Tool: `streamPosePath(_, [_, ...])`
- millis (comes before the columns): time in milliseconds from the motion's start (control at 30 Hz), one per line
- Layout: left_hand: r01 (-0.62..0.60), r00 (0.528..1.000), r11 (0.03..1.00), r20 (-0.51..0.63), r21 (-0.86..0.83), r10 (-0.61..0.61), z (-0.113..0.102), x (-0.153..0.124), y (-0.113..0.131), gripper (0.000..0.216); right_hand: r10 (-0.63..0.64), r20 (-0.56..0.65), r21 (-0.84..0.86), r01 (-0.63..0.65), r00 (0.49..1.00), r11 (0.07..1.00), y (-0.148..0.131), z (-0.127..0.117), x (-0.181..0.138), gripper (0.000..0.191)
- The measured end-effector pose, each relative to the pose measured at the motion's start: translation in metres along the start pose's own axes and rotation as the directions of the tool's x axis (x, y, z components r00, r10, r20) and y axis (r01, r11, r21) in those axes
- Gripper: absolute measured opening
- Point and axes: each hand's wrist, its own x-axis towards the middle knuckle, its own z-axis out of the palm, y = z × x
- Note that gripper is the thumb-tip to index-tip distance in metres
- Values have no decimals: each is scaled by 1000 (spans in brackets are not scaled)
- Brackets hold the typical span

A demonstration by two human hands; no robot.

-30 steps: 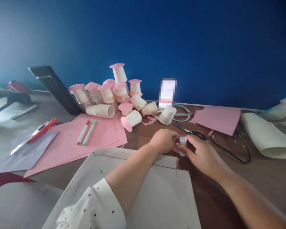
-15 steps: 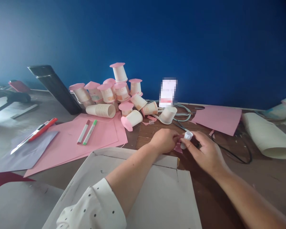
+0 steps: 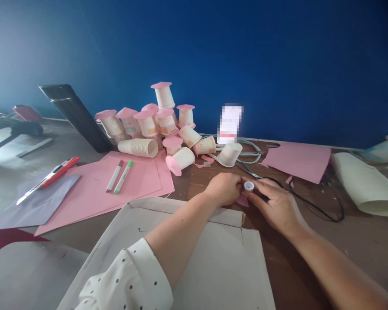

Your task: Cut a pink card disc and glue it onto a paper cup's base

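My right hand (image 3: 280,206) grips a small white glue stick (image 3: 248,186) between thumb and fingers, its round hollow end facing me. Close against it on the left, my left hand (image 3: 224,188) is closed, and what its fingers hold is hidden. A scrap of pink paper (image 3: 242,200) shows just under the fingertips. Behind the hands lie the scissors (image 3: 252,173), with a white paper cup (image 3: 229,155) upside down beyond them. My left forearm crosses a white board (image 3: 197,262) with pencil lines.
Paper cups with pink roofs (image 3: 166,122) are piled by the blue wall. Pink sheets (image 3: 93,189), two markers (image 3: 123,177) and a red utility knife (image 3: 56,174) lie left. On the right are a cut pink sheet (image 3: 300,161), stacked cups (image 3: 365,185) and a black cable (image 3: 320,211).
The glue stick has tipped from nearly upright, so its end now faces me, and has moved slightly left and down. My left hand stays closed beside it.
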Motion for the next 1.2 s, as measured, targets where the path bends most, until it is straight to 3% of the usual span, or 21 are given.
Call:
streamPosePath(367, [-1,1000,999,20,-49,2,0,2,-5,27,-36,96,-39,40,995,998,-3,-8,3,34])
streamPosePath(533, [-24,999,997,28,-77,27,-1,1,-5,24,-52,81,-57,57,995,997,0,-8,1,34])
streamPosePath(767, [-51,998,988,17,-147,54,-1,0,-6,24,22,79,-26,-20,997,999,-3,-7,-1,31])
streamPosePath(867, [-47,999,985,9,-164,49,0,0,-6,26,96,27,30,-97,995,995,-8,-10,-1,28])
streamPosePath(967, [-65,998,979,-6,-193,65,1,0,-8,27,170,-102,36,-167,980,985,-12,-13,-1,29])
streamPosePath(1200, [-33,999,983,6,-180,35,3,1,-8,30,150,-178,-27,-157,973,987,-10,-9,0,29])
